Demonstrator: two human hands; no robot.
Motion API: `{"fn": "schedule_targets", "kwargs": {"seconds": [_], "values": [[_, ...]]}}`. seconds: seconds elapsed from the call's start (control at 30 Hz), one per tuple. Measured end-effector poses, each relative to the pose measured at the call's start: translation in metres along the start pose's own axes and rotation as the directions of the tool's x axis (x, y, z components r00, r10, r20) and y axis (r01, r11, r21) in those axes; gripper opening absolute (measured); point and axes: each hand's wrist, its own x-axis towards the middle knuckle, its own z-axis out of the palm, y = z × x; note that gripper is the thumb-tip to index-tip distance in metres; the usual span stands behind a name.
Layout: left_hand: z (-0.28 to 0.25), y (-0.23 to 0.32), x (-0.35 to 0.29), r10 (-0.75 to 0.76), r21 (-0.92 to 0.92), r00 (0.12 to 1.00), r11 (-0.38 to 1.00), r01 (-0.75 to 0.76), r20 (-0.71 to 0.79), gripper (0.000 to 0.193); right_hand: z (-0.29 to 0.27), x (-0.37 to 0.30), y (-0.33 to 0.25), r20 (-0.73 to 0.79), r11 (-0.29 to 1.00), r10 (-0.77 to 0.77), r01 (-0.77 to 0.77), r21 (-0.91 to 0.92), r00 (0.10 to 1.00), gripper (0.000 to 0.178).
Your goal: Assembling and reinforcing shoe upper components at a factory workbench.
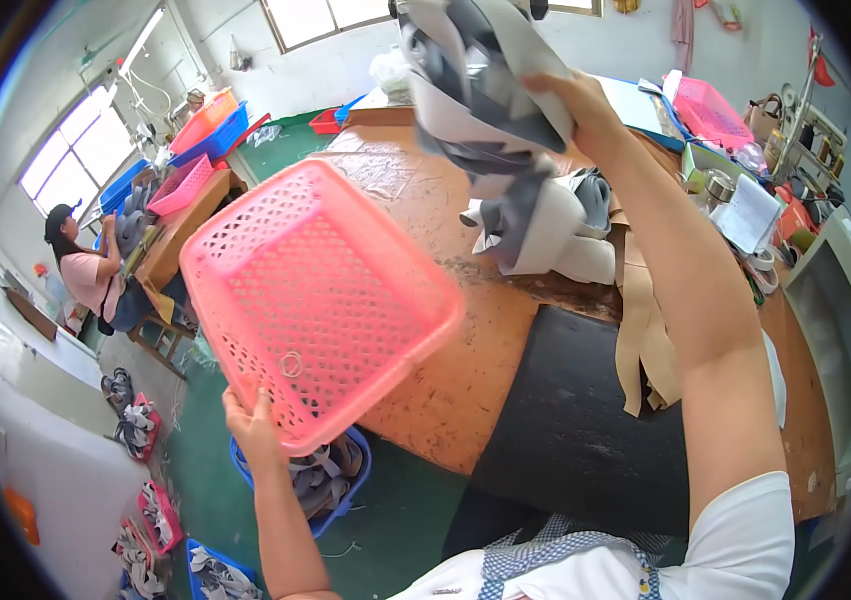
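Your right arm (697, 270) partly blocked the table (425, 420); your right hand (581, 108) clutched grey strips (495, 130). Your left hand (255, 430) gripped a pink basket (320, 290), partly hiding a blue basket (364, 468) beneath. Tan strips (632, 335) and a black mat (585, 430) lay nearer you than your right hand.

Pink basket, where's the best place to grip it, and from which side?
Probably the right edge of the pink basket, coming from the right: it is tilted, with that edge free, while the left hand holds its lower left corner.
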Motion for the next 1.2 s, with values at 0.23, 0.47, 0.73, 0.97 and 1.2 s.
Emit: {"fn": "schedule_targets", "kwargs": {"seconds": [0.23, 0.47, 0.73, 0.97, 1.2], "values": [[-0.006, 0.007, 0.017, -0.030, -0.067, 0.997, 0.997, 0.026, -0.070, 0.026, -0.090, -0.036, 0.121, -0.380, 0.713, 0.583, -0.677, -0.184, 0.718, 0.081], [0.022, -0.002, 0.050, -0.117, -0.233, 0.993, 0.965, 0.117, 0.017, 0.028, -0.091, -0.036, 0.087, -0.302, 0.712, 0.502, -0.586, -0.388, 0.810, 0.084], [0.206, -0.032, 0.184, -0.037, -0.291, 0.998, 0.957, 0.023, -0.041, 0.034, -0.097, -0.043, 0.091, -0.367, 0.374, 0.058, -0.361, -0.854, 0.929, 0.104], [0.349, -0.033, 0.252, -0.336, -0.373, 0.942, 0.875, 0.307, -0.014, 0.039, -0.119, -0.133, 0.068, -0.250, 0.579, -0.205, -0.089, -0.811, 0.946, 0.069], [0.411, -0.108, 0.319, -0.137, 0.419, 0.988, 0.903, 0.092, 0.077, 0.049, -0.142, -0.292, 0.021, -0.439, 0.677, 0.009, -0.328, -0.659, 0.899, 0.044]]}}
